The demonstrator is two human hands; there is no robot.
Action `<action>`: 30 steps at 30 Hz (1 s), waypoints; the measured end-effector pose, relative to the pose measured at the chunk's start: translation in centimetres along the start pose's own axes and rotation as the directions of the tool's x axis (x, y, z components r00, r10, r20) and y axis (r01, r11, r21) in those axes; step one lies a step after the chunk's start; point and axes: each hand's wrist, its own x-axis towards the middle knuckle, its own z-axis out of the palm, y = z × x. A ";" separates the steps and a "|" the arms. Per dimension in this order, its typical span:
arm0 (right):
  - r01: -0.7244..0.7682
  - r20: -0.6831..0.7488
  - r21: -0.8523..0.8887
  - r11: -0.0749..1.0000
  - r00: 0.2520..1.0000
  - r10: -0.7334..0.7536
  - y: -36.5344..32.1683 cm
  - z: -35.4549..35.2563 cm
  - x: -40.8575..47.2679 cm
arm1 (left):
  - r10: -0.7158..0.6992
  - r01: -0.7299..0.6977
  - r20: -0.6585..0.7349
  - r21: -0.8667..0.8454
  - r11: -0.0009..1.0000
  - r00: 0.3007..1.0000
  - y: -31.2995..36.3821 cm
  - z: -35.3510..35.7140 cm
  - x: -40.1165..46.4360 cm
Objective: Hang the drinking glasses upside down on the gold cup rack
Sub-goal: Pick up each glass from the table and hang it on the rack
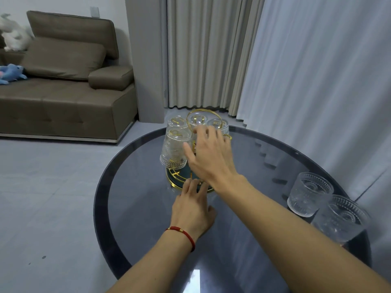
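The gold cup rack (202,112) stands on a round dark glass table (148,208), its gold-rimmed base (172,179) partly hidden by my hands. Several ribbed clear glasses hang upside down on it; the nearest one (174,150) is at the front left. My right hand (208,154) hovers over the rack's near side with fingers spread, holding nothing. My left hand (193,205), with a red bracelet on its wrist, rests fingertips against the base's front edge. Two upright glasses (309,194) (340,218) stand at the table's right edge.
A brown sofa (63,85) with plush toys sits at the back left. Pale curtains (306,70) hang close behind and to the right of the table. Grey tiled floor (46,197) spreads to the left.
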 end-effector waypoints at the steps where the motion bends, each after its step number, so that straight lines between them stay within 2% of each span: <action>1: 0.003 -0.057 0.040 0.999 0.998 0.000 1.0 -0.8 -1.0 | 0.017 -0.018 -0.022 -0.076 0.997 1.000 0.5 -0.1 0.0; 4: -0.032 -0.160 0.091 0.995 0.986 0.046 5.0 -3.3 -4.8 | 0.110 -0.117 -0.039 -0.264 0.958 0.993 2.6 -0.5 0.2; 8: -0.185 -0.127 0.017 0.983 0.974 0.185 10.7 -5.9 -10.8 | 0.211 -0.219 -0.062 -0.368 0.903 0.975 5.2 -0.4 -0.4; 13: -0.410 -0.077 -0.247 0.878 0.911 0.404 16.8 -8.8 -15.6 | 0.185 -0.182 -0.034 -0.421 0.889 0.982 8.0 -0.2 -1.3; 17: -0.540 -0.024 -0.274 0.796 0.831 0.556 19.6 -9.7 -17.5 | 0.123 -0.109 0.003 -0.440 0.892 0.992 9.4 -0.2 -1.9; 19: -0.588 0.015 -0.169 0.791 0.801 0.598 21.0 -9.8 -18.4 | 0.107 -0.091 0.012 -0.448 0.889 0.994 10.0 -0.3 -2.0; 21: -0.658 0.072 0.052 0.751 0.753 0.654 22.3 -9.8 -19.1 | 0.090 -0.070 0.022 -0.470 0.880 0.996 10.8 -0.3 -2.2; 23: -0.720 0.139 0.246 0.649 0.689 0.712 23.1 -9.7 -19.8 | 0.070 -0.038 0.043 -0.511 0.859 0.997 11.5 -0.2 -2.5; 26: -0.765 0.192 0.391 0.511 0.611 0.768 23.6 -9.6 -20.5 | 0.061 -0.001 0.086 -0.568 0.823 0.994 12.5 0.3 -3.2; 28: -0.750 0.168 0.429 0.503 0.614 0.772 23.6 -9.6 -20.8 | 0.065 0.016 0.113 -0.599 0.801 0.991 13.1 0.6 -3.5; 30: -0.715 0.107 0.444 0.540 0.640 0.761 23.3 -10.4 -20.9 | 0.067 0.048 0.155 -0.635 0.771 0.986 13.6 0.8 -3.7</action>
